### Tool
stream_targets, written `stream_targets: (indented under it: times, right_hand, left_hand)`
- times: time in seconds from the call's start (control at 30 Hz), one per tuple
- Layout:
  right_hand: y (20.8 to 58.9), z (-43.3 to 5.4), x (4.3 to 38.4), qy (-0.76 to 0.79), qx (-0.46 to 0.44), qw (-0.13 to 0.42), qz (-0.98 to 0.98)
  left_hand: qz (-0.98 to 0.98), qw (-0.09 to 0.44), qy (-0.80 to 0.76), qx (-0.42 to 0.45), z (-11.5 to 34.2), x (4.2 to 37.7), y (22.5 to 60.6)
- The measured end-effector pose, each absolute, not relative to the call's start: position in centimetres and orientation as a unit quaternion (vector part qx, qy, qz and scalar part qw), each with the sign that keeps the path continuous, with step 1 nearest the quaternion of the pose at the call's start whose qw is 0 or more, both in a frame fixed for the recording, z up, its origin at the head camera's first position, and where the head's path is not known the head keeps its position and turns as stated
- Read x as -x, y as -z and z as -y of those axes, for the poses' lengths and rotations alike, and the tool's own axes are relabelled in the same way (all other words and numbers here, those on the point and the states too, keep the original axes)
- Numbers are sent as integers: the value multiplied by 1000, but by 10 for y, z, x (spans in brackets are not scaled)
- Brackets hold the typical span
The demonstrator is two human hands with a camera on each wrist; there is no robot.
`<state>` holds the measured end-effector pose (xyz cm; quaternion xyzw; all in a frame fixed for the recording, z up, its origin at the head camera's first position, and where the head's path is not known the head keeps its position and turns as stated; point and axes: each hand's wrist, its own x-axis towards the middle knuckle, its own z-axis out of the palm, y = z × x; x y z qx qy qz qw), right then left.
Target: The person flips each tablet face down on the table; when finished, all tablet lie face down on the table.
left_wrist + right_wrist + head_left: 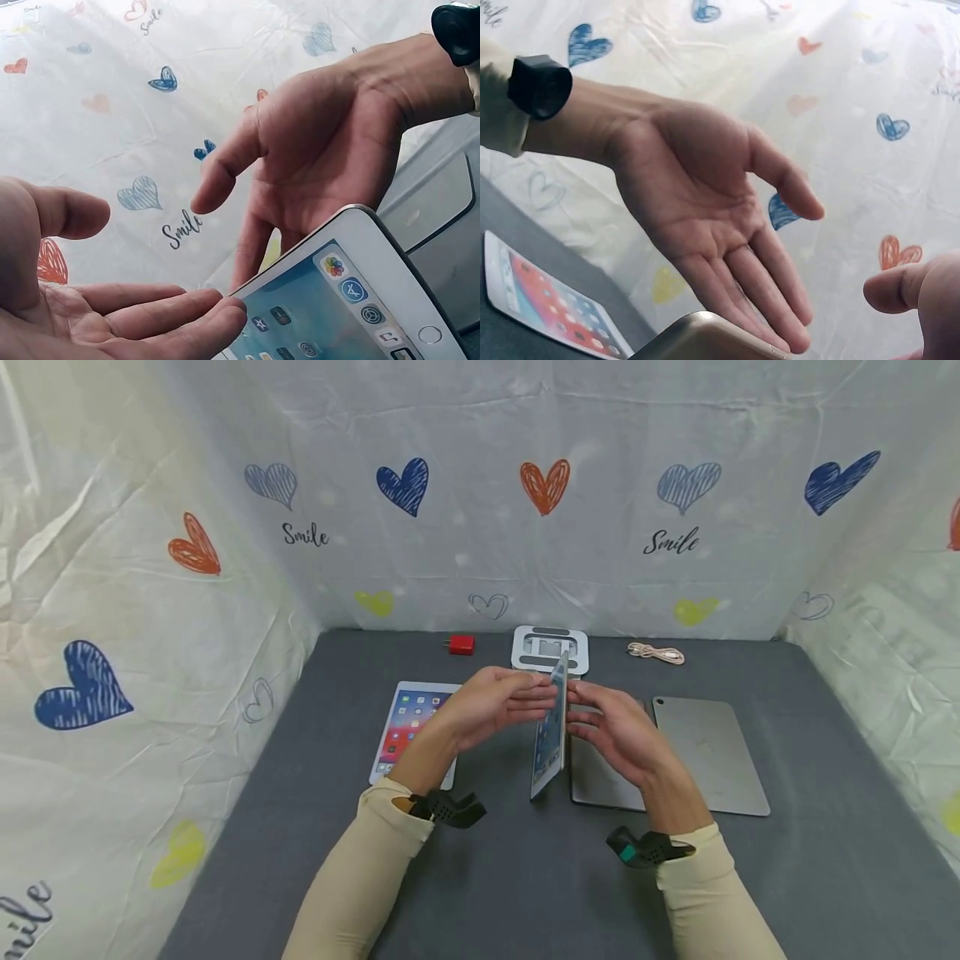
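Between my two hands a tablet (551, 739) stands on edge, its lit home screen facing left. My left hand (491, 703) has its straight fingertips against the screen side. On the back side, the fingers of my right hand (621, 733) touch the tablet, loosely extended. In the left wrist view, both thumbs stand free of the tablet (315, 300), and its round home button shows. From the right wrist, only the tablet's rounded gold corner (705, 337) appears. Under my left forearm lies a white tablet (405, 718), screen lit and facing up.
Two grey devices lie overlapping at the right, the rear one a tablet (708, 752) lying back up, the other (603, 781) partly behind my right hand. Along the back sit a red charger plug (461, 645), a silver folding stand (519, 647) and a bundled cable (656, 652).
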<state>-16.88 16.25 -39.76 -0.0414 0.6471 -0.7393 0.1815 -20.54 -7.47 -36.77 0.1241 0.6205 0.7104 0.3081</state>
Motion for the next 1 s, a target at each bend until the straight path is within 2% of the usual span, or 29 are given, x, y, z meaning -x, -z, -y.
stream_targets:
  times: [0.47,1.0]
  right_hand:
    - [402,-136,178,744,52,187,-639]
    - [437,-149,177,757,12,217,-616]
  left_hand:
    - [-652,296,-695,-65,91,223,365]
    - [-674,294,-678,-18,131,232,371]
